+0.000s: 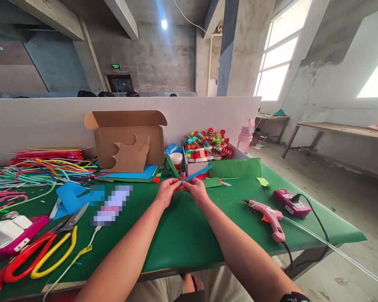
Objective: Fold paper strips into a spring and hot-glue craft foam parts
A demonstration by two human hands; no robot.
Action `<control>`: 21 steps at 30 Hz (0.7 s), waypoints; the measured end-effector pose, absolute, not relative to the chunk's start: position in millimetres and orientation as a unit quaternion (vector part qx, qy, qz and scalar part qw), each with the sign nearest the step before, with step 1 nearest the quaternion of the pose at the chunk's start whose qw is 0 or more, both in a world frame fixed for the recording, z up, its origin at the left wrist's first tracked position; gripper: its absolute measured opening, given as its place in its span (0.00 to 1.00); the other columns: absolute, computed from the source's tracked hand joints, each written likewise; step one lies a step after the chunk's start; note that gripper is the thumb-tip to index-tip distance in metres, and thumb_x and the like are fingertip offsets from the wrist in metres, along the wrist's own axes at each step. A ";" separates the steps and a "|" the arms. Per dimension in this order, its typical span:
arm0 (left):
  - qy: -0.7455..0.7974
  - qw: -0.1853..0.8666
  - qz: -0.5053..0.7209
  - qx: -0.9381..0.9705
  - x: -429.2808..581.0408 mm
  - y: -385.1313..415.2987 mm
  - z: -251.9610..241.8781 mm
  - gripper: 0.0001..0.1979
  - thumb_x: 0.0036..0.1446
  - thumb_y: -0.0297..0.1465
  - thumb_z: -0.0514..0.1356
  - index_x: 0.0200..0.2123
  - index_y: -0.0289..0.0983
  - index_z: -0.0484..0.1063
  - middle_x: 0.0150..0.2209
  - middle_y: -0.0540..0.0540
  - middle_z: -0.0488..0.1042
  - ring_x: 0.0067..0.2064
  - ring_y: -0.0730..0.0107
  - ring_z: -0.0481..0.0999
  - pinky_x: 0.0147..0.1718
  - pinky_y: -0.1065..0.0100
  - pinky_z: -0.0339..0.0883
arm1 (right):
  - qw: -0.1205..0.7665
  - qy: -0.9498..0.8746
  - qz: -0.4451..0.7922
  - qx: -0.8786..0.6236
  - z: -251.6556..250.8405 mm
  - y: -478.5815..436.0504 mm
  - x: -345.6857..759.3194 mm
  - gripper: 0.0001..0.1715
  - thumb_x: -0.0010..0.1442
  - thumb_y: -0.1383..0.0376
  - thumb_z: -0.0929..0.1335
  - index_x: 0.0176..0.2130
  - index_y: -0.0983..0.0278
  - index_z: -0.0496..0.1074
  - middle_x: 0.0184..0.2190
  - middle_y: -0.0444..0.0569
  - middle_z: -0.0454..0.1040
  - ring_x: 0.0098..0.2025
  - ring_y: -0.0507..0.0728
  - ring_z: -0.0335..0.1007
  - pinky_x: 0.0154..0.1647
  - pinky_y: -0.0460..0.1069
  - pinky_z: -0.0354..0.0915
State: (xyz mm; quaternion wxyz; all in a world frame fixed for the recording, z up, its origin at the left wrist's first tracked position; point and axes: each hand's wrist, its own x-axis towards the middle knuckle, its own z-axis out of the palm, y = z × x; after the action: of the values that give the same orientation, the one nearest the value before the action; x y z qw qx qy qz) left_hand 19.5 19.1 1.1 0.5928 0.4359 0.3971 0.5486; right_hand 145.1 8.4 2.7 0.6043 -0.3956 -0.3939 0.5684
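Observation:
Over the middle of the green-covered table, my left hand (168,192) pinches the lower end of a green paper strip (173,167) that slants up to the left. Beside it, my right hand (195,188) pinches a blue paper strip (198,173) pointing up to the right. Where the two strips meet, my fingertips come together and partly hide the ends. Just beyond my hands stand white paper cups (176,158) and a small dark roll (183,172). A green sheet piece (212,182) lies past my right hand.
A pink glue gun (269,216) lies right, by a pink power strip (291,203). On the left are scissors (50,243), blue paper scraps (69,197) and pipe cleaners (47,165). Behind stand a cardboard box (129,140) and a box of colourful crafts (204,147).

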 end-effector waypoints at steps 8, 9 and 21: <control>0.406 0.582 0.552 0.438 19.5 18.8 2.9 0.23 0.26 0.42 0.75 0.24 0.34 0.74 0.22 0.49 0.73 0.24 0.75 0.69 0.29 0.68 0.65 | 0.607 -0.392 0.564 -0.399 3.1 7.6 146.1 0.19 0.32 0.59 0.80 0.23 0.65 0.74 0.18 0.42 0.73 0.21 0.49 0.68 0.30 0.48 0.71; 0.405 0.582 0.551 0.440 19.7 19.1 2.4 0.22 0.27 0.42 0.75 0.24 0.34 0.74 0.22 0.49 0.74 0.24 0.74 0.70 0.29 0.68 0.65 | 0.608 -0.393 0.565 -0.397 3.1 7.5 146.1 0.19 0.33 0.59 0.80 0.23 0.65 0.74 0.19 0.43 0.74 0.22 0.50 0.68 0.30 0.48 0.71; 0.407 0.588 0.538 0.445 19.1 19.0 3.6 0.22 0.28 0.41 0.75 0.25 0.34 0.75 0.23 0.48 0.74 0.24 0.74 0.70 0.29 0.68 0.65 | 0.606 -0.399 0.561 -0.397 3.4 9.2 146.8 0.16 0.35 0.61 0.79 0.23 0.65 0.74 0.19 0.43 0.74 0.22 0.50 0.68 0.30 0.48 0.72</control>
State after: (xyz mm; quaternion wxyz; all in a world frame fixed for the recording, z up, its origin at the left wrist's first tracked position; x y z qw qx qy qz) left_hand 19.1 19.0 3.6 0.5884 0.4450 0.4075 0.5383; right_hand 146.8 9.2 3.4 0.6064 -0.3974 -0.3993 0.5612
